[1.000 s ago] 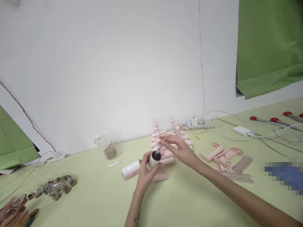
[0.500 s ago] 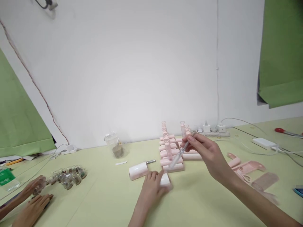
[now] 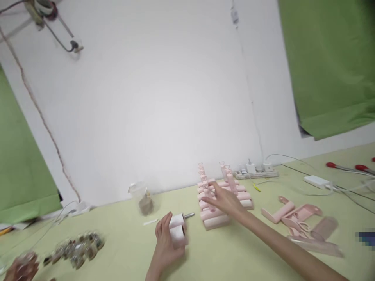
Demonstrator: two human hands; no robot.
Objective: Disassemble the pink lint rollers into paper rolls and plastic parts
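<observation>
The left hand [image 3: 165, 246] curled around a white cylinder [image 3: 177, 235] just beside a rod-tipped cylinder [image 3: 177, 220]. The right hand [image 3: 226, 200] was positioned over pink cylinders [image 3: 205, 215]; whether it pinched anything could not be determined.

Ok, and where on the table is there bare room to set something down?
Bare table shows between the small clear items and the left hand, also between the left hand and the right forearm. It is crowded at the pink tubes by the right hand and the loose pink pieces.
</observation>
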